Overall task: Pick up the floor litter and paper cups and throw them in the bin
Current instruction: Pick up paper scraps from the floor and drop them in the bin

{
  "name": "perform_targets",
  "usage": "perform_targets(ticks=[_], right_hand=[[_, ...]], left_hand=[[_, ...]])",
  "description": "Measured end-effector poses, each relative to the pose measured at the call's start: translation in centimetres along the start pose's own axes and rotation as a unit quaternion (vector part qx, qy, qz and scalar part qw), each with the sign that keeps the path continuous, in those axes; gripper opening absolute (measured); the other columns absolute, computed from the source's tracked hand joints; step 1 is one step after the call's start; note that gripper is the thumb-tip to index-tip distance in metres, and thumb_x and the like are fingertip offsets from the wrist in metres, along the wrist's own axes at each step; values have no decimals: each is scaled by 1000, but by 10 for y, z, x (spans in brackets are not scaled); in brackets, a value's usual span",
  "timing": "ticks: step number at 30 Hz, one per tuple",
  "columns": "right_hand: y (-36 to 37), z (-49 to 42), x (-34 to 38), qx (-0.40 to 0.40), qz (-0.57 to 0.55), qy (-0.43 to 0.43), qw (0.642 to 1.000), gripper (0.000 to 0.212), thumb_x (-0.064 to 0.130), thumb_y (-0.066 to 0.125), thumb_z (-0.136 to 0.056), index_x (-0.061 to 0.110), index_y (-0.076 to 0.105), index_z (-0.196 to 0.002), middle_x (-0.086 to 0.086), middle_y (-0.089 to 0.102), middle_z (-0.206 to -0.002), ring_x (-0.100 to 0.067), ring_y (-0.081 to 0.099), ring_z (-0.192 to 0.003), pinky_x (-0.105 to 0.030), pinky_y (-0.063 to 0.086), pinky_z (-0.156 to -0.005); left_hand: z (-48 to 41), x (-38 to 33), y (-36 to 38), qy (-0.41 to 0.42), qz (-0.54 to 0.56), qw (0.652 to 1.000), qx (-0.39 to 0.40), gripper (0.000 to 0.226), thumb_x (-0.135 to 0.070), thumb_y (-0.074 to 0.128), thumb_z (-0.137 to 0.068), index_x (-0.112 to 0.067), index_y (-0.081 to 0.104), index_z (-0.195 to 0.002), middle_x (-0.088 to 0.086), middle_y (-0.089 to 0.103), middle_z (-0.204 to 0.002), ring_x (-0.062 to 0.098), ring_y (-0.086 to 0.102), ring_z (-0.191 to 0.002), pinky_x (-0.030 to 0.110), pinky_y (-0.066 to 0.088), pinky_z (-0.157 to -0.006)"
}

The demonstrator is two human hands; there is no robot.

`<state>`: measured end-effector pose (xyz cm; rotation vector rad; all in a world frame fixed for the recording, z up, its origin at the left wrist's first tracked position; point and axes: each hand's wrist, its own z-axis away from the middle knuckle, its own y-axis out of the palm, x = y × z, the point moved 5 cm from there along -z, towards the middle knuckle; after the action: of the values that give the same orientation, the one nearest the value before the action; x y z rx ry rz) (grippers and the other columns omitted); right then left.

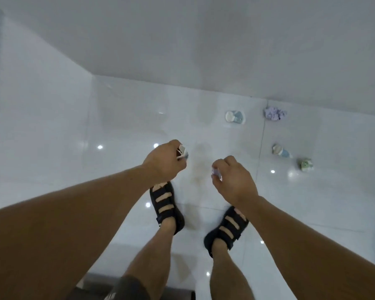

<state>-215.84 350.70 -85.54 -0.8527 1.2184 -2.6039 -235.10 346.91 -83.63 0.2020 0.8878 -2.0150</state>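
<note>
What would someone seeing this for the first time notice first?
Two bare arms reach over a glossy white tile floor. The left hand grips a white scrap and the right hand pinches a purple scrap, above black sandals. Litter lies scattered at right: a paper cup, a purple paper wad, another cup and a greenish wad.

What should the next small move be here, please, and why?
Probably turn to find the bin, which is out of view, and drop what is held: the left hand grips a white scrap and the right hand pinches a small purple piece. The purple wad and three other crumpled pieces on the floor need a free hand.
</note>
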Motion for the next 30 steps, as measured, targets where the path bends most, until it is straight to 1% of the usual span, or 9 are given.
perform_targets(ticks=[3,5,8,12,15,18,21,26,30], right_hand=[[-61,12,69,15,58,-65,996,20,24,49,-97,17,59,-113,-4,54,-109,-25,57,-85,-35,51,-72],[-96,27,111,25,92,-110,989,21,25,47,-97,17,58,-113,-5,54,-109,-26,55,-85,-32,47,-69],[-145,56,174,39,127,-179,975,21,25,45,-98,17,57,-114,-4,53,-110,-25,54,-87,-29,42,-68],[-198,102,258,47,150,-251,955,23,25,44,-98,18,57,-115,-3,54,-112,-23,54,-91,-32,47,-74],[-215,134,317,64,180,-302,934,24,26,43,-99,19,57,-117,-1,54,-115,-20,53,-98,-31,47,-80],[-214,154,382,91,213,-355,906,24,26,41,-100,19,57,-117,0,54,-118,-19,52,-102,-27,44,-81],[-196,175,459,108,238,-414,872,24,27,41,-101,19,58,-116,1,54,-117,-18,53,-102,-28,45,-82],[-142,213,592,119,267,-508,810,22,29,45,-99,20,59,-113,2,55,-111,-17,54,-96,-29,47,-79],[-88,248,696,118,286,-568,763,21,27,46,-97,21,60,-112,3,54,-111,-17,54,-96,-28,46,-77]], left_hand=[[65,-6,-62,-32,27,999,-32,20,-31,56,-91,-19,51,-106,1,62,-91,25,60,-79,34,52,-66],[110,-5,-96,-51,42,996,-55,23,-32,55,-92,-17,51,-108,3,63,-95,26,61,-83,38,53,-72],[185,-1,-137,-71,77,990,-98,21,-35,54,-92,-19,51,-106,1,63,-95,23,60,-81,33,50,-69],[289,2,-173,-81,78,984,-138,13,-35,53,-92,-24,49,-98,-3,62,-90,16,58,-74,25,42,-63],[361,15,-191,-95,115,971,-188,15,-37,53,-93,-22,50,-98,-3,62,-89,16,57,-75,26,44,-66],[417,45,-203,-116,161,952,-233,13,-37,53,-92,-25,49,-94,-4,63,-89,15,57,-75,27,46,-69],[470,89,-216,-146,235,919,-282,13,-36,54,-91,-24,51,-93,-5,63,-89,13,56,-73,24,45,-66],[559,188,-240,-194,348,835,-379,9,-27,57,-88,-24,50,-86,-7,60,-83,14,56,-70,24,45,-61],[634,268,-247,-237,396,777,-429,9,-22,58,-86,-16,54,-92,-4,61,-85,19,61,-75,25,47,-61]])
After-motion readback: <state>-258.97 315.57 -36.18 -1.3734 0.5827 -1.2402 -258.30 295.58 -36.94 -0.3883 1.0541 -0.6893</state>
